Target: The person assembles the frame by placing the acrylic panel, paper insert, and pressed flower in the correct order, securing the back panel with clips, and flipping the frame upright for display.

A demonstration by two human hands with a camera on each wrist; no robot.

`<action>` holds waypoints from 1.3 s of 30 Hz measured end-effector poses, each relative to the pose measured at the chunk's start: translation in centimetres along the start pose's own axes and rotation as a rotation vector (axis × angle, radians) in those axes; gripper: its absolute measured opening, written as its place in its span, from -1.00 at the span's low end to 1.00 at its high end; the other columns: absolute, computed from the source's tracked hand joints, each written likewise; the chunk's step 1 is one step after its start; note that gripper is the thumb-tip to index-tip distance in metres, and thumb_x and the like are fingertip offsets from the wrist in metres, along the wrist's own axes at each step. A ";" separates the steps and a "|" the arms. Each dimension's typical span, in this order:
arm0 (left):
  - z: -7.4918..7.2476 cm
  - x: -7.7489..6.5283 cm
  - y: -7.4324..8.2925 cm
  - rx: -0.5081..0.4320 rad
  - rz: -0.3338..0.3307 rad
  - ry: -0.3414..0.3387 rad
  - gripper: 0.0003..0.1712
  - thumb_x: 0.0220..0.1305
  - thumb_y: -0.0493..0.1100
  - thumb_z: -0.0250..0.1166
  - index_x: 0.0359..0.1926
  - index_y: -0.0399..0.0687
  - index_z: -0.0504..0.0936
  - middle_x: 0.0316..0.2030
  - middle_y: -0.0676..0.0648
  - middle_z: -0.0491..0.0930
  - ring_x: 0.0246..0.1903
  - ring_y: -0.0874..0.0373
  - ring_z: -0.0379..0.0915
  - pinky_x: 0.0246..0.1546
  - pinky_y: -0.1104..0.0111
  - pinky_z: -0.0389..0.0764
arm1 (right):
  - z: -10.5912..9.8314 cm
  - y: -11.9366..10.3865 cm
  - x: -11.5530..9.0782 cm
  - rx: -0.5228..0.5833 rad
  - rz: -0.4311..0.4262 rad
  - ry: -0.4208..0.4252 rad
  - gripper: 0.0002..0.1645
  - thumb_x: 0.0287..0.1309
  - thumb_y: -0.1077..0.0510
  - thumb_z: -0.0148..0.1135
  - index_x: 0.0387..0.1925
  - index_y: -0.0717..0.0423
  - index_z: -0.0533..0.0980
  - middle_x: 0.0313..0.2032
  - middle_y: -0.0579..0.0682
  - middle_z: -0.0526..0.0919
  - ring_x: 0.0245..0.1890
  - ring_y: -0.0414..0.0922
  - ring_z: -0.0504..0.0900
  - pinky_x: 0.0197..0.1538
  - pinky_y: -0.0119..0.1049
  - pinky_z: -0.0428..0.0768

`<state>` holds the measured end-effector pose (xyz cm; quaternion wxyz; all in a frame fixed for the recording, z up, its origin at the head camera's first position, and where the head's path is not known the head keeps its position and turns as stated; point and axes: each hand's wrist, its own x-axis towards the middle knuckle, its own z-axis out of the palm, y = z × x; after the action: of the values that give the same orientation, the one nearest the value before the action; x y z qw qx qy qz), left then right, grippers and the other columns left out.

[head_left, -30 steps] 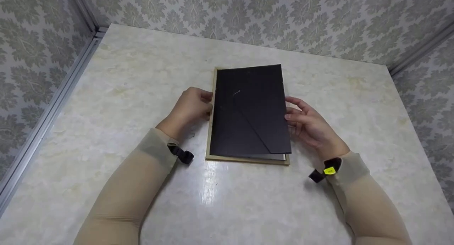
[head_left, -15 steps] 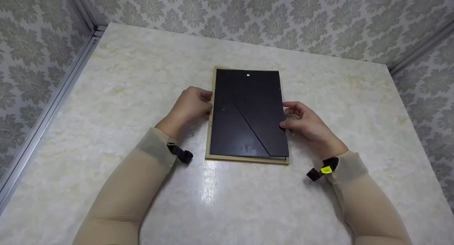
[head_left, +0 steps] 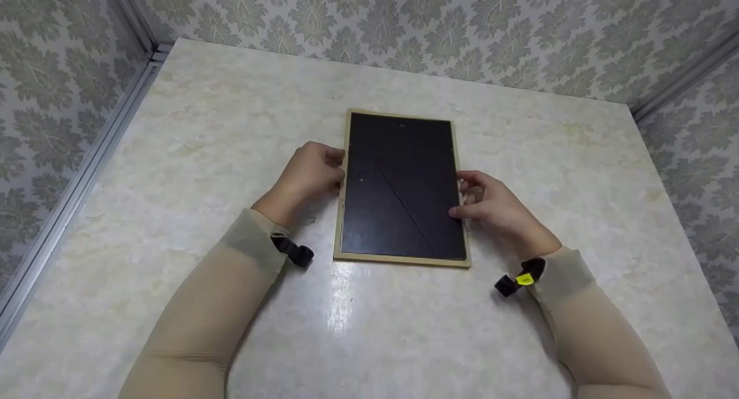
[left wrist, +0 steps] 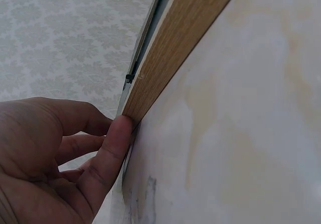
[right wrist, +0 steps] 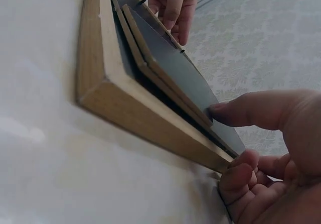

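A wooden picture frame (head_left: 404,261) lies face down on the table. Its black backing board (head_left: 392,214) sits within the rim, a slanted stand flap showing on it. In the right wrist view the board (right wrist: 175,101) and flap stand slightly proud of the rim. My left hand (head_left: 309,171) holds the frame's left side; in the left wrist view the thumb (left wrist: 119,128) presses the wooden edge (left wrist: 173,38). My right hand (head_left: 491,205) grips the right side, thumb on the board and curled fingers against the frame's outer edge. The frame's front is hidden.
The pale marbled table (head_left: 231,116) extends around the frame. Patterned wall panels (head_left: 381,29) stand behind and at both sides, with a metal rail (head_left: 75,191) along the left. Black straps with small cameras (head_left: 297,253) sit on both wrists.
The backing board's raised right side has come down into the frame. My right hand has moved slightly left and toward me with it, while my left hand has stayed in place.
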<state>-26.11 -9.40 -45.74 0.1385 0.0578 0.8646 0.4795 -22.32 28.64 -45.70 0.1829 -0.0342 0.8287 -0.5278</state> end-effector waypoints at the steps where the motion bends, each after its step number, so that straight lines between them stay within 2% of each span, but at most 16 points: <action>1: 0.0 0.0 0.0 -0.003 0.002 -0.001 -0.38 0.45 -0.33 0.23 0.50 -0.24 0.64 0.28 -0.25 0.81 -0.13 0.04 0.85 -0.21 0.41 0.77 | 0.0 0.0 0.0 -0.004 0.003 0.002 0.15 0.20 0.42 0.57 0.74 0.26 0.22 0.13 0.05 0.47 -0.22 -0.22 0.48 -0.27 -0.45 0.51; 9: 0.0 -0.1 0.0 -0.014 0.000 0.001 -0.35 0.42 -0.35 0.24 0.52 -0.26 0.62 0.27 -0.26 0.81 -0.19 0.09 0.83 -0.26 0.44 0.76 | 0.3 -0.2 0.0 -0.060 0.006 0.010 0.33 0.14 0.43 0.64 0.80 0.06 0.13 0.19 0.08 0.41 -0.24 -0.17 0.47 -0.27 -0.39 0.54; 17: 0.1 -0.1 -0.1 -0.033 0.004 0.010 -0.37 0.40 -0.35 0.25 0.48 -0.25 0.66 0.23 -0.24 0.84 -0.28 0.16 0.78 -0.32 0.45 0.75 | 0.1 -0.3 0.0 -0.077 0.019 -0.016 0.29 0.18 0.38 0.64 0.81 0.09 0.15 0.14 0.08 0.49 -0.29 -0.21 0.49 -0.30 -0.38 0.53; 20: 0.1 0.0 -0.2 -0.032 0.015 0.018 -0.39 0.40 -0.32 0.29 0.45 -0.25 0.69 0.20 -0.25 0.85 -0.29 0.14 0.77 -0.34 0.46 0.74 | -0.2 -0.4 -0.1 -0.068 0.029 -0.038 0.28 0.20 0.38 0.63 0.81 0.09 0.14 0.19 0.09 0.50 -0.31 -0.23 0.51 -0.31 -0.37 0.55; 22: 0.1 -0.1 -0.1 -0.040 0.014 0.014 -0.39 0.41 -0.29 0.34 0.46 -0.26 0.68 0.27 -0.25 0.81 -0.11 0.10 0.81 -0.25 0.41 0.81 | -0.4 -0.5 -0.3 -0.091 0.028 -0.064 0.27 0.21 0.37 0.62 0.81 0.08 0.14 0.25 0.12 0.47 -0.31 -0.23 0.53 -0.31 -0.36 0.57; 25: 0.0 -0.3 -0.1 -0.036 0.017 0.004 -0.40 0.42 -0.22 0.48 0.44 -0.23 0.71 0.34 -0.23 0.77 0.27 -0.01 0.75 0.21 0.22 0.83 | -0.8 -0.9 -0.7 -0.166 0.024 -0.106 0.24 0.23 0.32 0.63 0.80 0.09 0.16 0.32 0.18 0.45 -0.29 -0.21 0.56 -0.32 -0.34 0.61; 27: 0.0 -0.4 0.0 -0.028 0.025 -0.002 -0.41 0.38 -0.21 0.54 0.41 -0.18 0.74 0.33 -0.19 0.79 0.40 -0.02 0.66 0.40 0.11 0.73 | -0.8 -1.2 -1.1 -0.246 0.026 -0.112 0.18 0.23 0.28 0.65 0.76 0.13 0.22 0.34 0.22 0.46 -0.21 -0.14 0.58 -0.27 -0.33 0.63; 29: 0.1 -0.4 0.0 0.004 0.050 0.001 -0.44 0.34 -0.21 0.58 0.35 -0.14 0.80 0.23 -0.16 0.85 0.30 -0.02 0.71 0.45 0.09 0.67 | -0.5 -1.6 -1.6 -0.327 0.041 -0.091 0.08 0.24 0.21 0.67 0.68 0.19 0.32 0.35 0.23 0.49 -0.10 -0.06 0.59 -0.15 -0.29 0.64; 33: 0.6 -0.4 0.2 0.067 0.085 0.019 -0.43 0.29 -0.24 0.57 0.34 -0.17 0.80 0.13 -0.16 0.89 -0.01 0.03 0.71 0.22 0.15 0.73 | 0.4 -2.0 -2.6 -0.458 0.082 -0.012 -0.17 0.29 0.09 0.65 0.47 0.26 0.50 0.26 0.20 0.61 0.05 0.05 0.58 0.04 -0.16 0.63; 35: 0.7 -0.3 0.3 0.085 0.083 0.025 -0.40 0.30 -0.24 0.56 0.36 -0.20 0.78 0.17 -0.17 0.87 -0.01 0.03 0.69 0.23 0.14 0.73 | 0.8 -1.9 -3.0 -0.478 0.088 0.023 -0.24 0.31 0.07 0.63 0.42 0.28 0.56 0.18 0.16 0.66 0.02 0.03 0.60 0.04 -0.17 0.62; 39: 0.8 -0.2 0.6 0.097 0.075 0.028 -0.39 0.32 -0.24 0.56 0.38 -0.23 0.75 0.26 -0.20 0.83 0.19 0.00 0.70 0.41 0.07 0.69 | 1.3 -1.6 -3.6 -0.450 0.070 0.082 -0.31 0.32 0.13 0.60 0.39 0.31 0.62 0.06 0.13 0.70 -0.09 -0.03 0.66 -0.03 -0.27 0.63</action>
<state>-25.67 -8.51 -45.58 0.1052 0.0902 0.8860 0.4425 -18.77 27.70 -43.84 0.1551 -0.0239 0.9330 -0.3240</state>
